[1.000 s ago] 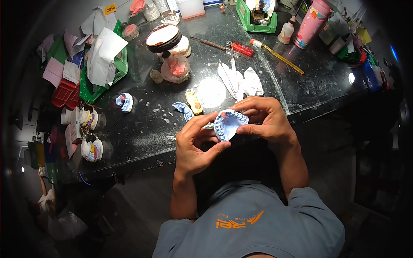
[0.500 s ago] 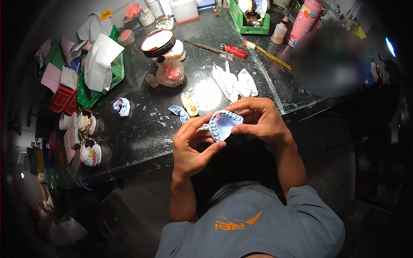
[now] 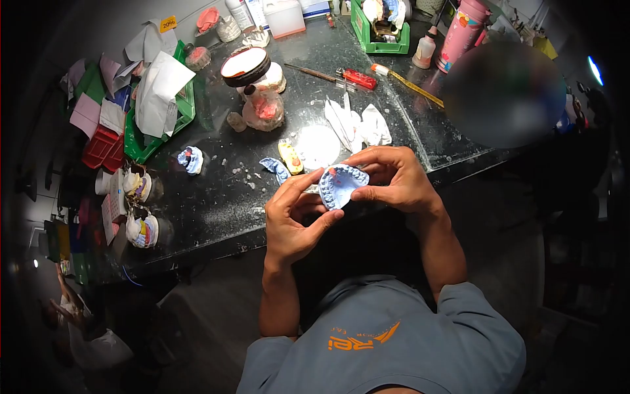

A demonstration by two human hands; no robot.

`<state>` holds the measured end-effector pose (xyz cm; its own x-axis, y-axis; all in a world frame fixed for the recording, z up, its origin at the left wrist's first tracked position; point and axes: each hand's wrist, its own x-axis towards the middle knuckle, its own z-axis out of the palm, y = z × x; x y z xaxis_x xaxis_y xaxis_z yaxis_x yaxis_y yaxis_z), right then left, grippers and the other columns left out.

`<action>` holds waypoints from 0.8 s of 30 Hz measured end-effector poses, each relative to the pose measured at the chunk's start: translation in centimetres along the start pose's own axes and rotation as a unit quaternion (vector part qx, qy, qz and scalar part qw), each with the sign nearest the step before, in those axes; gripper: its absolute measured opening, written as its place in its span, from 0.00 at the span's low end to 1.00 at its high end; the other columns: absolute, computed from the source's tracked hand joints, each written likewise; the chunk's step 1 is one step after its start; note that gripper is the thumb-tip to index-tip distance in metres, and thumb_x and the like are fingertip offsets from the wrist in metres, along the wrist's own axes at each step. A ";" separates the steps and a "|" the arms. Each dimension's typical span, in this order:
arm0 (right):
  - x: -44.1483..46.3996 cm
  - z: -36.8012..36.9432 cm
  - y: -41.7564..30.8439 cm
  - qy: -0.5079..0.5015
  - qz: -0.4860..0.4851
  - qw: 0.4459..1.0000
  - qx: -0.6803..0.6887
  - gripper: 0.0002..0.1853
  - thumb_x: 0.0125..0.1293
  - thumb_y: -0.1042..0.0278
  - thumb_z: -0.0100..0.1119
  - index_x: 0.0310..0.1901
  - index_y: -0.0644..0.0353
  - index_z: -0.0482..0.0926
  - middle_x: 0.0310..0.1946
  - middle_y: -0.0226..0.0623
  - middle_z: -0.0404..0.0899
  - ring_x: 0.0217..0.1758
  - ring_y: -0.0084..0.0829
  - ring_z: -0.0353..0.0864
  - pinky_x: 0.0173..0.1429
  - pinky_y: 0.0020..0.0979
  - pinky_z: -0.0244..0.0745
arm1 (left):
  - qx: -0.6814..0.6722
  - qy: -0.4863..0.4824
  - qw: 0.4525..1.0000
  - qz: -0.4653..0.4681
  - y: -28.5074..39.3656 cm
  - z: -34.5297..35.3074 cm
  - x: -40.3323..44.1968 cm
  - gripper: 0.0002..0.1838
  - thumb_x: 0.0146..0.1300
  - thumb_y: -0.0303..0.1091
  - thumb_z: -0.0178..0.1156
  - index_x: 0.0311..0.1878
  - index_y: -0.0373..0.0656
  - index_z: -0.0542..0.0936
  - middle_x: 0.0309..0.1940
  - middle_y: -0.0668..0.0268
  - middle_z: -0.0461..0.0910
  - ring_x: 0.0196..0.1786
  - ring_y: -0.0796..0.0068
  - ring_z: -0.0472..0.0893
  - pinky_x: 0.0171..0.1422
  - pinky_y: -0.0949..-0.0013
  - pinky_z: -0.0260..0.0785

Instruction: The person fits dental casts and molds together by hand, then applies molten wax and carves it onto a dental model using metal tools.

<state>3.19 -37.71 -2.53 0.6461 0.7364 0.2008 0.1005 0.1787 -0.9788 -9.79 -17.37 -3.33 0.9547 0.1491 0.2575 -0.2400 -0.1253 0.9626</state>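
Cast (image 3: 344, 188), light blue with a row of teeth; where is it?

Up between the two hands, over the near edge of the bench (image 3: 216, 197) as the camera sees it; teeth run along its left and far sides; a red mark (image 3: 332, 172) sits near the far left corner.

And the grip?

Both hands are closed on it; the left hand (image 3: 289, 220) has its thumb at the near end and forefinger at the far left; the right hand (image 3: 403, 184) has its thumb against the right side, its other fingers bent around behind, partly hidden.

What lies just beyond?

A blue piece (image 3: 274, 170) and a yellow piece (image 3: 289, 156), side by side; a bright light spot (image 3: 317, 146) to their right; then white paper (image 3: 375, 125); farther off, a red tool (image 3: 359, 79) and a yellow stick (image 3: 413, 86).

To the left?

A small cast (image 3: 191, 160); two models (image 3: 142, 230) near the bench's left end; a green bin (image 3: 187, 110) heaped with papers (image 3: 159, 92).
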 end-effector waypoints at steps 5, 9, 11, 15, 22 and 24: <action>-0.1 0.2 0.3 0.014 0.017 1.000 0.008 0.24 0.57 0.76 0.79 0.55 0.70 0.84 0.46 0.42 0.87 0.51 0.28 0.88 0.55 0.29 0.85 | -0.005 0.012 1.000 -0.007 0.2 0.2 -0.1 0.36 0.54 0.19 0.77 0.68 0.33 0.76 0.58 0.58 0.78 0.46 0.78 0.85 0.48 0.77 0.81; -0.6 0.1 0.3 0.053 0.000 0.999 0.006 0.23 0.58 0.76 0.79 0.54 0.71 0.84 0.43 0.41 0.88 0.47 0.25 0.88 0.51 0.26 0.84 | 0.015 0.009 0.999 -0.051 0.0 0.1 -0.3 0.34 0.54 0.20 0.77 0.67 0.33 0.78 0.53 0.57 0.82 0.45 0.77 0.86 0.48 0.76 0.82; -0.9 -0.1 0.8 0.082 -0.007 0.995 0.051 0.21 0.58 0.77 0.79 0.53 0.72 0.84 0.44 0.40 0.88 0.45 0.23 0.87 0.49 0.24 0.84 | -0.011 0.029 0.999 -0.012 -0.3 0.4 -0.4 0.33 0.56 0.20 0.75 0.67 0.30 0.77 0.52 0.55 0.83 0.45 0.75 0.86 0.53 0.73 0.81; -2.4 -1.0 -0.4 0.183 -0.025 0.979 0.087 0.21 0.59 0.78 0.77 0.54 0.73 0.83 0.44 0.42 0.88 0.46 0.23 0.87 0.51 0.24 0.85 | 0.035 0.037 0.999 0.004 0.6 1.0 -0.3 0.29 0.60 0.23 0.73 0.65 0.31 0.78 0.51 0.52 0.84 0.45 0.70 0.88 0.52 0.71 0.82; -7.1 -14.6 -1.2 0.548 -0.125 0.821 -0.103 0.19 0.62 0.74 0.75 0.54 0.71 0.84 0.43 0.35 0.88 0.42 0.20 0.85 0.50 0.24 0.81 | 0.059 0.021 0.998 0.016 0.4 0.9 -0.2 0.22 0.62 0.22 0.70 0.61 0.31 0.81 0.47 0.54 0.83 0.42 0.69 0.88 0.51 0.70 0.82; -8.7 -22.4 -0.6 0.624 -0.159 0.761 -0.078 0.20 0.62 0.72 0.75 0.54 0.73 0.84 0.41 0.35 0.87 0.41 0.21 0.85 0.48 0.22 0.80 | 0.055 0.019 0.998 0.011 0.4 0.9 -0.2 0.22 0.62 0.22 0.70 0.60 0.31 0.81 0.47 0.54 0.83 0.42 0.70 0.87 0.50 0.70 0.82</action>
<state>14.46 -58.82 -4.59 0.7756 -0.5395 0.3276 0.4276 0.0672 -0.9015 -9.89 -18.31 -3.07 0.9414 0.1816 0.2842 -0.2390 -0.2353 0.9421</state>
